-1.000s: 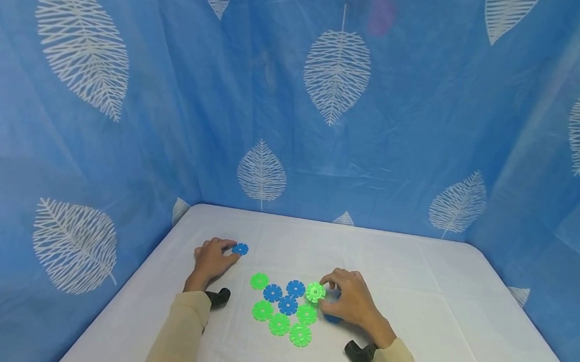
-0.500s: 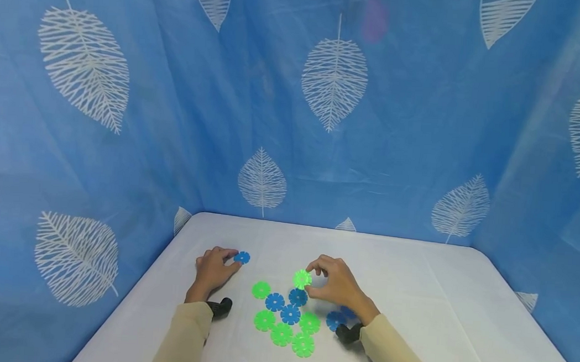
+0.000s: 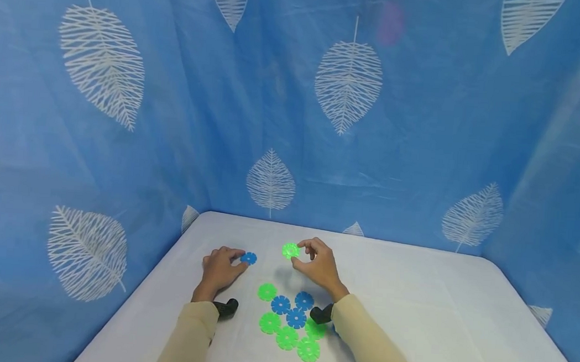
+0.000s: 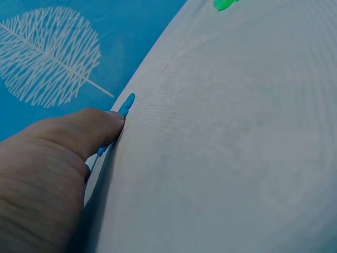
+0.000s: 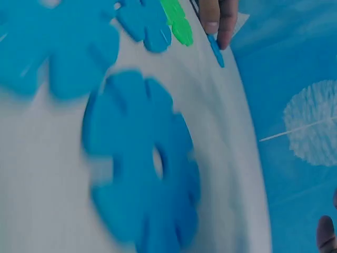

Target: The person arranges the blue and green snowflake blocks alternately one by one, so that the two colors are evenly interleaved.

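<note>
In the head view my left hand (image 3: 218, 269) pinches a blue notched interlocking disc (image 3: 249, 258) between thumb and fingers, close over the table at the far left. The left wrist view shows that blue disc (image 4: 128, 102) nearly edge-on at my thumb tip. My right hand (image 3: 319, 263) pinches a bright green notched disc (image 3: 290, 251) by its right edge, raised above the cloth with a shadow below. The two held discs are near each other but apart. Only fingertips (image 5: 325, 233) of the right hand show in its wrist view, and its green disc is out of frame there.
Nearer the body lie loose discs: blue ones such as a middle disc (image 3: 296, 318), and several green ones such as a front disc (image 3: 308, 350). The right wrist mount (image 3: 321, 314) and sleeve partly cover some. Blue leaf-print curtains (image 3: 423, 128) enclose the white table (image 3: 436, 312).
My right hand has carried the green disc from the pile's right side up, away from the body and leftward, toward the left hand. The left hand keeps its blue disc nearly in place.
</note>
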Motion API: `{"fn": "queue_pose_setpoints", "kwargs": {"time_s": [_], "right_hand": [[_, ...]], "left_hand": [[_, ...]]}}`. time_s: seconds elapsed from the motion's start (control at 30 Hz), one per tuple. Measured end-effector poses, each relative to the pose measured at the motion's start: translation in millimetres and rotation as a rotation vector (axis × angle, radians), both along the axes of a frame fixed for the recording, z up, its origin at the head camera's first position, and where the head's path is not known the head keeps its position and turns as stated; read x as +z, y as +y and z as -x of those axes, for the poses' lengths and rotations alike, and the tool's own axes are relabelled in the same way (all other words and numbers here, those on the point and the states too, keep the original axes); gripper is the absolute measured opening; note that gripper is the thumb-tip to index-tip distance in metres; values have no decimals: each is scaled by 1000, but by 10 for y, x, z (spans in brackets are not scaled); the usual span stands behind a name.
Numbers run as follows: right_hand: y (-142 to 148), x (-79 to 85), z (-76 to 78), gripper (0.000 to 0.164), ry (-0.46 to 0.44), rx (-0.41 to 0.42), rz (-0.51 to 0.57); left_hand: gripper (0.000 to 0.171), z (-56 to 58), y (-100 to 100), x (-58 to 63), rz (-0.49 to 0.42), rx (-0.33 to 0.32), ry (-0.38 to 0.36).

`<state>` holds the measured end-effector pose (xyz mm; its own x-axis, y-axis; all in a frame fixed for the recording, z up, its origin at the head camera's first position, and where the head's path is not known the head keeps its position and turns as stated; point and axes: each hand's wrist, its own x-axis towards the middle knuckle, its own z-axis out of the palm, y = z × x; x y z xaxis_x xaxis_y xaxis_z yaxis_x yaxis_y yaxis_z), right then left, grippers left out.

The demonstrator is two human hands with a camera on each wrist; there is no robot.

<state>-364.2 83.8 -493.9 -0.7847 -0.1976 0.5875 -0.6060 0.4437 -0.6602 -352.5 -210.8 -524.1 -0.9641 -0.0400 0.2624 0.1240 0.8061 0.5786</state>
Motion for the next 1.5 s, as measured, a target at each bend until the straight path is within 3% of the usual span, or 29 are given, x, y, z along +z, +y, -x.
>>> {"fn": "queue_pose_setpoints", "kwargs": {"time_s": [0.23,0.6,0.83,1.03,1.23,1.5], "right_hand": [[-293,-48,57,27,-201,-79,153],[-648,-176,-8,30,-358,-96,57],[-741,-249,-88,30,-402,-145,-47],[-762,-235,-70,29,-402,-158,-179],[-780,-215,-23,31,-451,-178,-205],[-820,-187,35,33,-444,-155,-222]], "left_hand": [[38,24,45,-47,3,4,6],[37,-9,82,-72,13,16,7],[36,-17,106,-136,22,11,-12],[33,-4,80,-101,40,18,4],[32,6,48,-38,34,30,8],[30,3,11,13,14,30,19]]}}
